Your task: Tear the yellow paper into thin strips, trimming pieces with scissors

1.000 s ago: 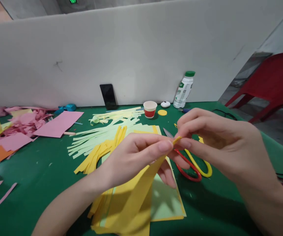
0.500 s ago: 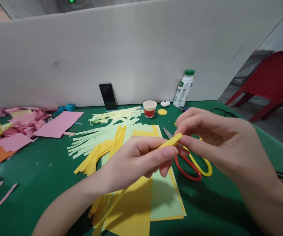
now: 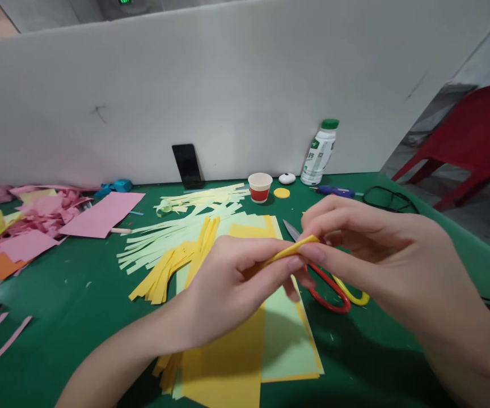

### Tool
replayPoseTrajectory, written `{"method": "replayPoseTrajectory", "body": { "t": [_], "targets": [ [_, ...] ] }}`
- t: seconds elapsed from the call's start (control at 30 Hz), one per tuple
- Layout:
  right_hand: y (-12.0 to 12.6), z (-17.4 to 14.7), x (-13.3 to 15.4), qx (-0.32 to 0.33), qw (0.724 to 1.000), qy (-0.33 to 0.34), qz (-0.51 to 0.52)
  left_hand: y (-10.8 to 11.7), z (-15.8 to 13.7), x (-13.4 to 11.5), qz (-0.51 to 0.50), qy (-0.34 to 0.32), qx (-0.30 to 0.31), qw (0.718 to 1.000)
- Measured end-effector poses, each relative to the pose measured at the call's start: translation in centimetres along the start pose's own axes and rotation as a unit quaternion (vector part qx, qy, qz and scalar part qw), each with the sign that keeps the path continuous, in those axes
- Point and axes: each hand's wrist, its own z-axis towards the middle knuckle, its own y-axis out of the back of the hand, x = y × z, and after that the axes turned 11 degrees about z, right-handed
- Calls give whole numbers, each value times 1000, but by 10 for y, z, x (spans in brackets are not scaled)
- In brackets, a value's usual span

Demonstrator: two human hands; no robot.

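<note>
A narrow yellow paper strip (image 3: 285, 253) is pinched between my two hands above the table. My left hand (image 3: 245, 283) grips its length between thumb and index finger. At the strip's far end, the thumb and fingertips of my right hand (image 3: 364, 238) close on it. Below lie yellow sheets (image 3: 223, 362) and pale green sheets (image 3: 285, 340), partly hidden by my left hand and forearm. Cut yellow strips (image 3: 164, 272) and pale green strips (image 3: 143, 249) fan out to the left. Scissors with red handles (image 3: 334, 294) lie under my right hand, beside a yellow handle loop (image 3: 358, 297).
Along the white partition (image 3: 228, 90) stand a black phone (image 3: 188, 165), a paper cup (image 3: 260, 188), a white oval case (image 3: 286, 178) and a green-capped bottle (image 3: 320, 153). Pink paper scraps (image 3: 45, 215) cover the left side. A purple-handled tool (image 3: 336, 191) and black cable (image 3: 392, 198) lie at right.
My right hand has moved slightly down and now pinches the strip's end. The strip has turned edge-on, and its trailing lower part no longer shows below my left hand.
</note>
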Motion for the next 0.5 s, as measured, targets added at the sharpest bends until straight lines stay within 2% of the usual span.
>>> {"method": "replayPoseTrajectory", "body": {
  "t": [0.07,0.17,0.5],
  "targets": [
    [-1,0,-1,-3,1000,7,-10,-1,0,0,89,-48,-71,992],
    [-2,0,-1,-14,999,19,-32,-1,0,1,123,-82,-157,977],
    [-5,-4,1,-46,996,64,-35,-1,-7,0,84,-50,-221,970]
  ]
}}
